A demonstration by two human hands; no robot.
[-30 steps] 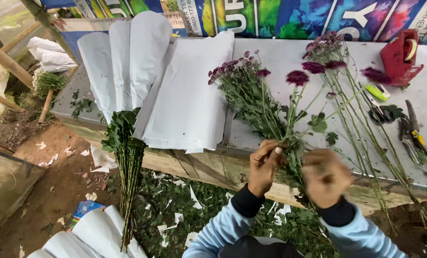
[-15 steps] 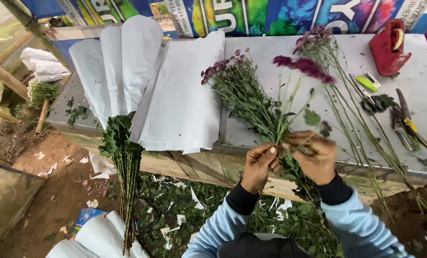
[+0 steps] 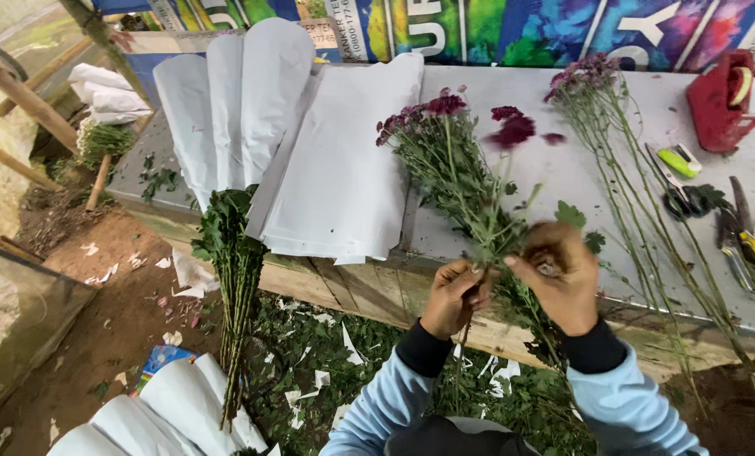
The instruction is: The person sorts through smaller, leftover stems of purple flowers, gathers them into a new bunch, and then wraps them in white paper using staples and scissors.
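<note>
A bunch (image 3: 445,160) of purple flowers was held by its stems over the table (image 3: 563,169) edge, heads lying out across the grey top; the left hand (image 3: 455,295) was closed round the stems, fingers curled tight; the right hand (image 3: 561,274) was pinched on a single stem (image 3: 500,181) set against the bunch, its dark head blurred. The gathering was judged to be partly done: several stems were already in the grip, while loose stems (image 3: 614,143) lay unpicked to the right, and the white paper sheets (image 3: 335,160) lay flat and unused, so wrapping was judged to be left. A finished bundle (image 3: 236,262) in paper hung at the table's left; a red tape holder (image 3: 722,97), a green cutter (image 3: 680,159) and shears (image 3: 745,241) lay at the far right.

Against the frame half a second earlier, the right hand was seen lower and nearer the left, the single stem was brought closer to the bunch, and the view was shifted slightly; the left hand's grip was unchanged.
</note>
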